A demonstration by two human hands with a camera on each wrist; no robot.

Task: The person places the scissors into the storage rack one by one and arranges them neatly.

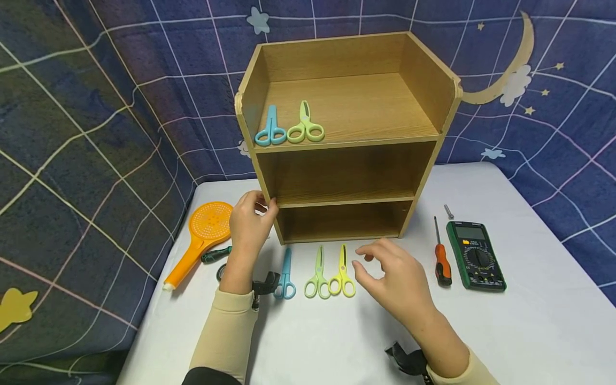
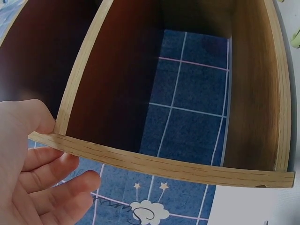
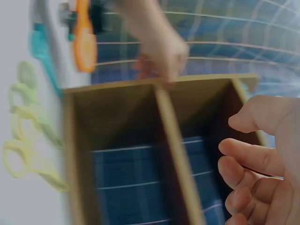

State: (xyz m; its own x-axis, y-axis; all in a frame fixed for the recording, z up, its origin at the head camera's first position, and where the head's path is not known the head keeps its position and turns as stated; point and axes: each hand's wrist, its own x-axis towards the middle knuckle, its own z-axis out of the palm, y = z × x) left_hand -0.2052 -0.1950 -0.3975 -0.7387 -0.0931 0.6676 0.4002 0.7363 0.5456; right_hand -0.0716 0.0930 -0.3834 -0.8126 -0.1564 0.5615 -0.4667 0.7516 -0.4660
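Observation:
A wooden shelf unit (image 1: 346, 143) with three tiers stands upright on the table. My left hand (image 1: 251, 227) holds the edge of its left side panel (image 2: 178, 169), thumb on the front at a shelf joint and fingers outside. My right hand (image 1: 397, 278) hovers in front of the unit, thumb and fingers apart, holding nothing. Blue scissors (image 1: 271, 128) and green scissors (image 1: 305, 125) stand on the top tier at the left. Before the unit lie another blue pair of scissors (image 1: 286, 275), pale green scissors (image 1: 317, 275) and yellow scissors (image 1: 343, 274).
To the left lie an orange strainer-like paddle (image 1: 210, 222), a dark green handle (image 1: 216, 254) and a black ring-shaped thing, partly hidden by my left wrist. On the right are an orange screwdriver (image 1: 442, 262), a small bolt (image 1: 448, 212) and a green multimeter (image 1: 476, 256). Patterned cloth (image 1: 144, 80) hangs behind.

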